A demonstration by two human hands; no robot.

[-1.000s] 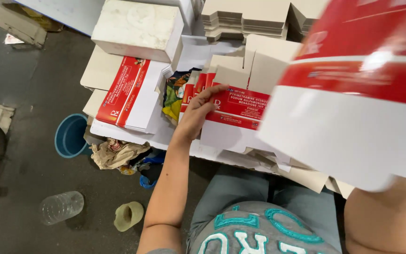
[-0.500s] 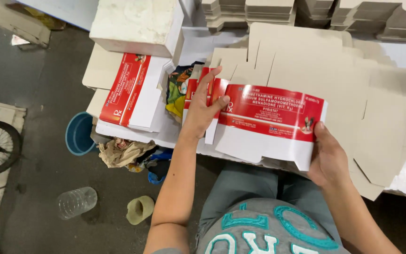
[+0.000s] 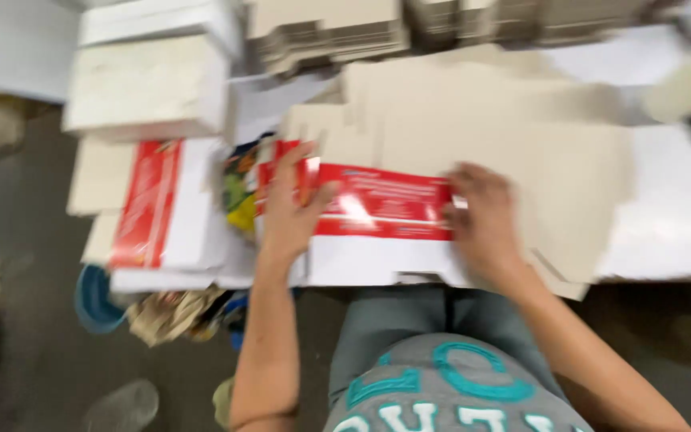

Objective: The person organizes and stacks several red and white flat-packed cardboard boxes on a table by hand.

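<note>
Pressing down on a flat red-and-white carton blank [image 3: 377,228], both hands lie at the near edge of the desk [image 3: 673,232], just above the person's lap. The left hand [image 3: 289,212] rests palm-down on the blank's left end, its grip spread, fingers fanned over the red band. The right hand [image 3: 483,224] covers the blank's right end, fingers laid flat and loosely apart; motion blur hides whether any fingertip curls under the edge. The blank lies flat on top of a layer of plain brown cardboard blanks [image 3: 505,136] that spreads across the desk behind and to the right of it.

Left of the left hand lies a stack of more red-and-white cartons [image 3: 161,208], with a bit of colourful wrapping [image 3: 240,188] between that stack and the blank. Below the desk edge on the left are a blue bucket [image 3: 91,300] and crumpled rags [image 3: 171,314] on the floor. Farther back stand a white box [image 3: 149,84] and piles of folded brown cardboard [image 3: 329,32].
</note>
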